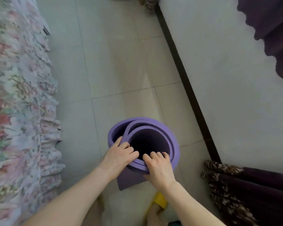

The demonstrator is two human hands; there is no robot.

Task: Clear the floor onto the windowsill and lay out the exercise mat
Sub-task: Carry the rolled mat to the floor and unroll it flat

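Note:
A purple exercise mat [168,136], loosely rolled, stands on end on the tiled floor [121,70], and I look down into its dark hollow core. My left hand [119,156] grips the near-left rim of the roll, fingers hooked over the inner layers. My right hand [158,168] grips the near rim beside it, fingers curled inside and thumb on the outside. The loose outer flap of the mat hangs below both hands.
A bed with a floral frilled cover [20,103] runs along the left. A white wall [227,79] with a dark skirting [186,82] bounds the right, dark curtains [252,190] hanging at lower right. A yellow slipper [158,201] is on my foot below.

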